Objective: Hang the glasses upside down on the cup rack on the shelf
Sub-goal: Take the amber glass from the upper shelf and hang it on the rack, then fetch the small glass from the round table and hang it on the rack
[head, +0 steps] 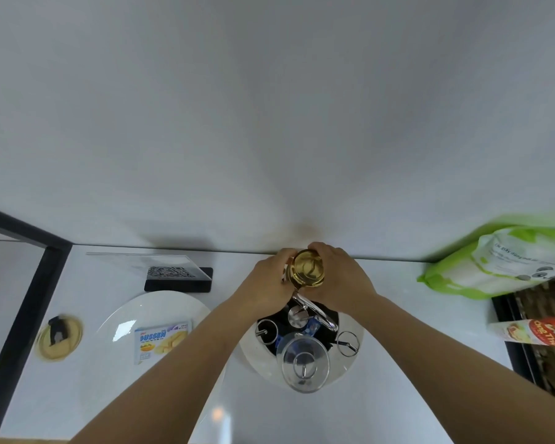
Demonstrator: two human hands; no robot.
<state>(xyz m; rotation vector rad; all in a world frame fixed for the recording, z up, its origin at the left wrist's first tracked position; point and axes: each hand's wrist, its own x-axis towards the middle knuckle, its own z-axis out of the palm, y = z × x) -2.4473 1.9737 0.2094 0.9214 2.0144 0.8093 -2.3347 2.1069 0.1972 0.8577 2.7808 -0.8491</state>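
Observation:
An amber glass (308, 268) is upside down, its base facing me, at the far side of the cup rack (305, 318). My left hand (263, 286) and my right hand (340, 277) both grip it from either side. The rack is a chrome stand with ring-tipped arms on a round white base. A clear glass (302, 360) hangs upside down on the near arm. Two ring arms, one at the left (266, 331) and one at the right (348, 343), carry nothing. Whether the amber glass sits on an arm is hidden by my hands.
On the white shelf: a white plate (135, 318) holding a Bussen biscuit box (162, 342), a QR-code stand (177, 274), a small yellow lid (59, 336) at the left, a green bag (500, 264) and a red carton (539, 333) at the right. The wall rises right behind the rack.

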